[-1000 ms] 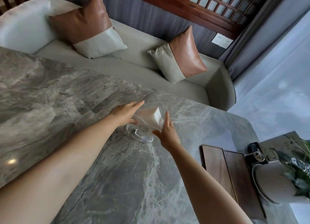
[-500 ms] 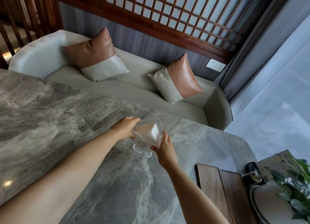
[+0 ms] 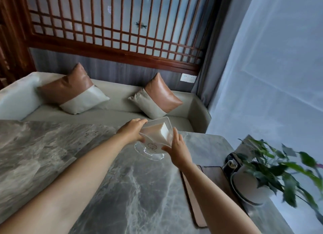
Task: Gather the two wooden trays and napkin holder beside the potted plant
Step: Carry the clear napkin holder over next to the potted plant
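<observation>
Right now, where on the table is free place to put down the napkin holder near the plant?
Bare marble lies between the right hand and the potted plant, beyond the wooden trays. The plant's near side is crowded by trays and a dark object. Left of the left hand, the table is bare.

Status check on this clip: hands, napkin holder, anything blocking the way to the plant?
Left hand and right hand both gripping clear napkin holder. Wooden trays already beside potted plant. Marble table between shows no obstacle.
</observation>
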`<action>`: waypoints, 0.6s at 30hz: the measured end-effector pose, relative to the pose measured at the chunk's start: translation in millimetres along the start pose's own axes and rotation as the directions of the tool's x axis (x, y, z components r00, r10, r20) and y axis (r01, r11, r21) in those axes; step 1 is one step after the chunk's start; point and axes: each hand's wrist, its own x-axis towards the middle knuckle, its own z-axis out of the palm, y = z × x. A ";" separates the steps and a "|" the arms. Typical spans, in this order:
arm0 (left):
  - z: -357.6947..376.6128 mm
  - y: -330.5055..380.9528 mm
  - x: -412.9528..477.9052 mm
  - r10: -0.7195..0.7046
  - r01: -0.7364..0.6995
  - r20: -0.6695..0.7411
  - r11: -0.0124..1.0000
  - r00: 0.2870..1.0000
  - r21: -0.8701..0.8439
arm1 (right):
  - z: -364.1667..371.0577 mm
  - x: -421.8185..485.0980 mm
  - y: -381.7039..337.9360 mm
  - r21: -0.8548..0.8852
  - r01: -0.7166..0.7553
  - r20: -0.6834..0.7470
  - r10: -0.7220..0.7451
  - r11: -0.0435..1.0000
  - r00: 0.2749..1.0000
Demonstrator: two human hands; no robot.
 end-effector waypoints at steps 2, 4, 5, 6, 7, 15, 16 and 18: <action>3.5 25.9 -0.4 0.040 -0.040 -0.013 0.999 0.999 -0.019 | -20.4 -11.2 14.2 -0.004 -0.016 -0.045 0.016 1.000 0.999; 9.2 53.4 -0.6 0.085 -0.086 -0.018 0.996 0.996 -0.037 | -40.6 -24.4 30.9 -0.017 -0.033 -0.086 0.032 0.999 0.996; 12.9 67.6 -1.2 0.110 -0.111 -0.018 0.993 0.994 -0.048 | -50.4 -31.6 39.9 -0.028 -0.044 -0.102 0.041 0.999 0.994; 17.7 81.7 -1.4 0.136 -0.137 -0.016 0.989 0.991 -0.060 | -59.9 -38.7 49.6 -0.040 -0.056 -0.116 0.051 0.998 0.992; 23.2 96.5 -1.8 0.160 -0.160 -0.009 0.985 0.987 -0.069 | -69.2 -46.5 60.4 -0.050 -0.071 -0.130 0.064 0.996 0.989; 88.2 222.4 -7.9 0.338 -0.331 0.102 0.940 0.935 -0.085 | -128.8 -124.0 160.7 -0.044 -0.254 -0.245 0.236 0.966 0.940; 98.1 238.7 -8.9 0.363 -0.354 0.120 0.931 0.924 -0.087 | -134.7 -134.6 174.3 -0.042 -0.277 -0.259 0.257 0.960 0.931; 117.3 270.4 -11.5 0.413 -0.403 0.159 0.910 0.897 -0.095 | -144.9 -154.9 201.3 -0.036 -0.322 -0.282 0.300 0.946 0.911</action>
